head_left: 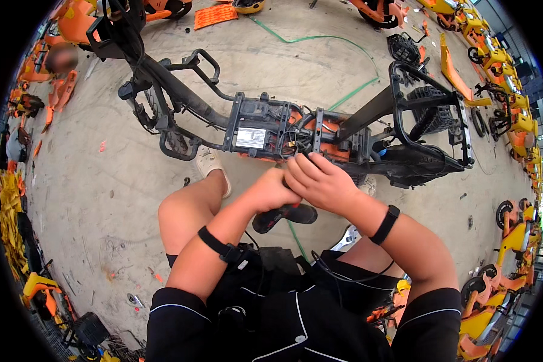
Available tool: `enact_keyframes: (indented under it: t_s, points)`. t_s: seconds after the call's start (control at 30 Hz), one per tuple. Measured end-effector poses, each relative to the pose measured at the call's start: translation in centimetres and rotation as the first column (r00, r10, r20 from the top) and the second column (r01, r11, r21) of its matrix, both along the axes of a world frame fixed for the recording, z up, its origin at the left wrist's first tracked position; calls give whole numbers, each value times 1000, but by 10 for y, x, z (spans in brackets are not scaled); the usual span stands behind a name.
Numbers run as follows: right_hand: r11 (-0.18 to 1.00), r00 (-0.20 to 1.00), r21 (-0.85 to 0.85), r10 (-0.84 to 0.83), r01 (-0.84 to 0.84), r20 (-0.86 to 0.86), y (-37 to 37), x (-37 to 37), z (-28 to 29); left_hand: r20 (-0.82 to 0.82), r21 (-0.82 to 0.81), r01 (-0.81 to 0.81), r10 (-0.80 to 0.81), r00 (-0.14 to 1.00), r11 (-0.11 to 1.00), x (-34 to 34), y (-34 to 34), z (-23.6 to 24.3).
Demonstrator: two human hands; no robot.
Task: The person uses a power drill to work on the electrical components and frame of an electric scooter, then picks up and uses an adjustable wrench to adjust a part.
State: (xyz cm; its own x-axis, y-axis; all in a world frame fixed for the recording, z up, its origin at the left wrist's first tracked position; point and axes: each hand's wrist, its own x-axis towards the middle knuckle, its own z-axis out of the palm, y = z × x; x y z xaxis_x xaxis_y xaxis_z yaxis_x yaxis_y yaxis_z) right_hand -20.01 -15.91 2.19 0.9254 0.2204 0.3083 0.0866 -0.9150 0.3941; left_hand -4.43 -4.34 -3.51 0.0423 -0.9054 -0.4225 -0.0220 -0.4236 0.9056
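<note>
My left hand [274, 189] is closed around a black and red cordless drill [285, 218], whose dark base points back toward me. My right hand [321, 184] bends over the front of the tool, its fingers curled against my left hand; what lies under them is hidden. Just beyond both hands is the stripped black frame of an electric scooter [214, 114]. Its open middle bay shows wiring [295, 134], orange panels [329, 149] and a box with a white label [251, 138]. The drill's tip is out of sight near the bay's close edge.
Orange and yellow scooters [495, 54] line the right side, with more at the left and far edges. A green strip [320, 37] runs across the concrete floor. Loose body panels [455, 69] and an orange crate-like piece [216, 17] lie beyond the frame. A cable [356, 279] crosses my lap.
</note>
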Motion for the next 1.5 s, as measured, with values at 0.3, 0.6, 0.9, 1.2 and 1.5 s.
enact_keyframes:
  t_s: [0.3,0.6,0.9,1.2,1.5]
  points:
    - [960,968,175,-236,218,90,30,-35,2,435,-177,-64,136,890,982,13,7,57]
    - [434,384,307,-99,847,-918,23,7,-6,893,-209,392,12,449,896,-45,26,-2]
    - [640,845,551,-387,535,-370,36,-9,-69,879,-89,284,-59,474,955,-31,14,-13]
    - [933,977,302,-214,197,24,27,-10,-35,295,135,113,-149,944,984,-12,12,12]
    - [742,914,559,-398,370,-77,32,-38,30,116,-34,-287,289,950,957,19,18,59]
